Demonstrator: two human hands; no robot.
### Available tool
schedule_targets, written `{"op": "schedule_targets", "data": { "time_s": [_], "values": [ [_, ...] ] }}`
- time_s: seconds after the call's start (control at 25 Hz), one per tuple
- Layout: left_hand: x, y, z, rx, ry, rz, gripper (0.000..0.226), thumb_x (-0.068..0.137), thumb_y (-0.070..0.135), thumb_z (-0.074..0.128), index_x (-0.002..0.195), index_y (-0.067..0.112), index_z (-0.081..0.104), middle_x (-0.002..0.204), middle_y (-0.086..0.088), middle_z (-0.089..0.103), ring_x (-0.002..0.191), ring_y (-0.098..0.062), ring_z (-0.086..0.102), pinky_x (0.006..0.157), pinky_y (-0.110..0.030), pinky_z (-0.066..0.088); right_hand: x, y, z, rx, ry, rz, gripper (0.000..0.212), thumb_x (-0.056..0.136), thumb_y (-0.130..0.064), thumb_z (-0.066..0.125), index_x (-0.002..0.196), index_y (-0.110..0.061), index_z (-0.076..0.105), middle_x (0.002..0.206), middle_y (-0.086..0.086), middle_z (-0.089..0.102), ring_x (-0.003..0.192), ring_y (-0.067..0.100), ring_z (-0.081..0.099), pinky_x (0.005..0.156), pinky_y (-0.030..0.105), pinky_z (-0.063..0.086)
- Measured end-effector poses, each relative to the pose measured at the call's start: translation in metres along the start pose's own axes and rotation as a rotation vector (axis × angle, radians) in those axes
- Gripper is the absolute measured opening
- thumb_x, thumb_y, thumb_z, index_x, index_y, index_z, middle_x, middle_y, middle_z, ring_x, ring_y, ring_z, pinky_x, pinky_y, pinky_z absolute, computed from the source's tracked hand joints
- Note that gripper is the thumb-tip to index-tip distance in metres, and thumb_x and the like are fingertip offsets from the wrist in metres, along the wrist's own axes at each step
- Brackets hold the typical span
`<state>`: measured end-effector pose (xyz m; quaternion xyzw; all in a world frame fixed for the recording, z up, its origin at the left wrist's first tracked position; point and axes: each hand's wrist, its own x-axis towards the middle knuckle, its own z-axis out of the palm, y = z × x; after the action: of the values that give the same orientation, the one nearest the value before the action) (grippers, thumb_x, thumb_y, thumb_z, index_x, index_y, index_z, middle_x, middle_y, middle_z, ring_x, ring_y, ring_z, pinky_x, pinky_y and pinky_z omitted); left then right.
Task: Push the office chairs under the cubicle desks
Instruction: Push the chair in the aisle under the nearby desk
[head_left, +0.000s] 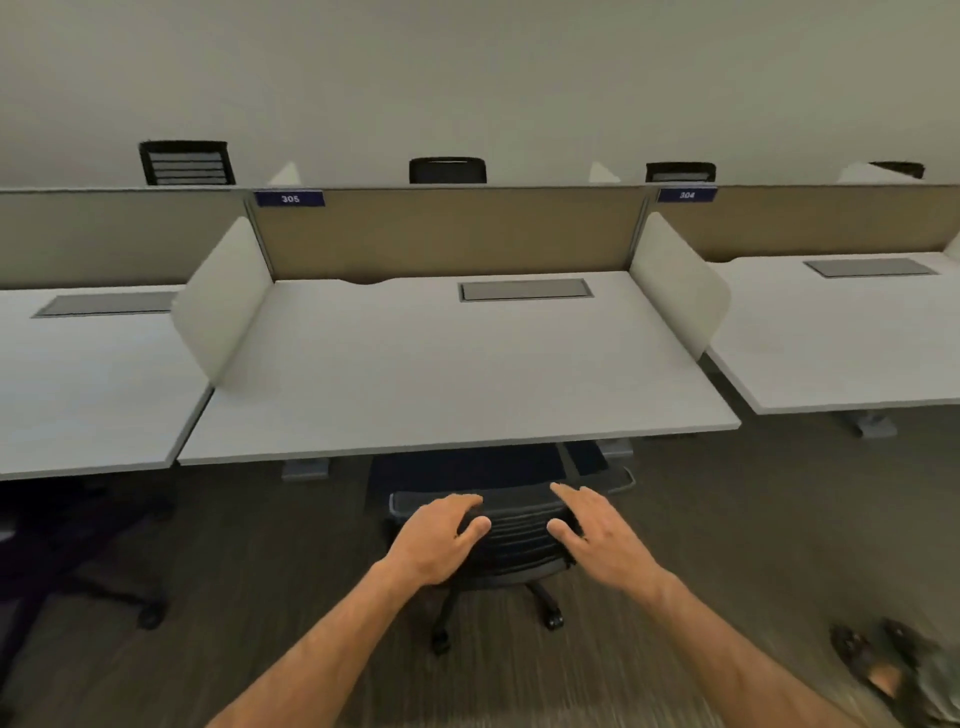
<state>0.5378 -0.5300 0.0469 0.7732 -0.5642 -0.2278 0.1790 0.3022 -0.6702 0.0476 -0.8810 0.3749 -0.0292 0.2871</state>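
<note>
A black office chair (514, 545) stands at the middle cubicle desk (467, 374), labelled 305. Its seat is under the desktop edge, while the backrest and wheeled base remain out in front. My left hand (441, 538) lies over the top left of the backrest, with fingers curled over the rim and the thumb on the near side. My right hand (592, 535) is at the top right of the backrest with its fingers straight; whether it touches the backrest is unclear.
A second dark chair (78, 551) sits low at the left desk (88, 395). The desk labelled 304 (841, 338) is on the right. White side dividers (675, 286) separate the desks. Other chair backs (187, 163) show beyond the partition. A sandalled foot (878, 670) is at bottom right.
</note>
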Motion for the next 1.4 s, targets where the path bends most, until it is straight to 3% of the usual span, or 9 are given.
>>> {"op": "schedule_targets", "data": {
  "time_s": [0.2,0.32,0.4,0.6,0.72,0.92,1.12,1.4],
  "values": [
    [0.033,-0.010,0.012,0.107,-0.019,-0.071,0.064,0.102,0.055,0.044,0.156,0.021,0.036,0.159,0.000,0.042,0.146,-0.019,0.037,0.120,-0.040,0.030,0.044,0.037,-0.008,-0.113,-0.083,0.015,0.063,0.104,-0.054,0.040,0.159,-0.028,0.025,0.167,-0.006,0.023,0.156,0.025,0.009,0.126,0.047,0.010],
    [0.040,-0.018,0.031,0.210,-0.158,-0.140,0.065,0.105,0.056,0.034,0.161,0.027,0.021,0.169,-0.001,0.018,0.156,-0.024,0.013,0.125,-0.049,0.014,0.050,0.057,0.008,-0.200,-0.228,0.052,0.066,0.104,-0.057,0.033,0.161,-0.030,0.017,0.170,-0.006,0.009,0.157,0.028,-0.002,0.126,0.051,0.002],
    [0.045,-0.020,0.036,0.234,-0.181,-0.164,0.063,0.105,0.058,0.027,0.162,0.034,0.013,0.171,0.001,0.007,0.157,-0.024,0.001,0.124,-0.052,0.003,0.057,0.067,0.013,-0.262,-0.238,0.029,0.066,0.104,-0.060,0.028,0.162,-0.034,0.011,0.170,-0.010,0.001,0.157,0.026,-0.008,0.125,0.051,-0.003],
    [0.070,-0.038,0.039,0.332,-0.254,-0.186,0.069,0.099,0.072,0.021,0.159,0.046,0.000,0.170,-0.001,0.014,0.156,-0.031,0.006,0.119,-0.066,-0.002,0.083,0.076,0.015,-0.367,-0.316,0.008,0.067,0.100,-0.068,0.015,0.159,-0.044,-0.005,0.169,-0.009,-0.011,0.155,0.025,-0.017,0.118,0.059,-0.016],
    [0.087,-0.046,0.039,0.374,-0.283,-0.139,0.081,0.089,0.085,0.021,0.159,0.046,0.007,0.163,-0.002,0.032,0.149,-0.030,0.028,0.116,-0.067,0.013,0.098,0.083,0.009,-0.409,-0.334,-0.005,0.067,0.098,-0.071,0.011,0.159,-0.045,-0.002,0.171,-0.002,0.004,0.157,0.028,-0.004,0.116,0.066,-0.013],
    [0.101,-0.058,0.040,0.391,-0.287,-0.045,0.094,0.083,0.092,0.022,0.158,0.036,0.021,0.143,0.001,0.053,0.124,-0.022,0.053,0.107,-0.051,0.039,0.122,0.090,0.002,-0.477,-0.305,-0.029,0.079,0.091,-0.077,0.002,0.155,-0.038,0.028,0.153,-0.001,0.044,0.142,0.026,0.038,0.117,0.069,0.015],
    [0.110,-0.064,0.040,0.378,-0.233,-0.024,0.095,0.082,0.094,0.020,0.156,0.034,0.028,0.138,0.004,0.057,0.119,-0.019,0.056,0.104,-0.046,0.042,0.141,0.091,0.004,-0.503,-0.211,-0.073,0.081,0.092,-0.076,0.002,0.136,-0.031,0.052,0.132,-0.003,0.062,0.122,0.022,0.056,0.111,0.060,0.033],
    [0.129,-0.078,0.032,0.374,-0.208,-0.015,0.096,0.082,0.095,0.021,0.155,0.034,0.030,0.138,0.006,0.057,0.120,-0.017,0.056,0.105,-0.043,0.042,0.166,0.089,0.006,-0.485,-0.154,-0.078,0.080,0.093,-0.076,0.004,0.132,-0.032,0.056,0.126,-0.005,0.065,0.117,0.019,0.059,0.108,0.055,0.037]
  ]
}}
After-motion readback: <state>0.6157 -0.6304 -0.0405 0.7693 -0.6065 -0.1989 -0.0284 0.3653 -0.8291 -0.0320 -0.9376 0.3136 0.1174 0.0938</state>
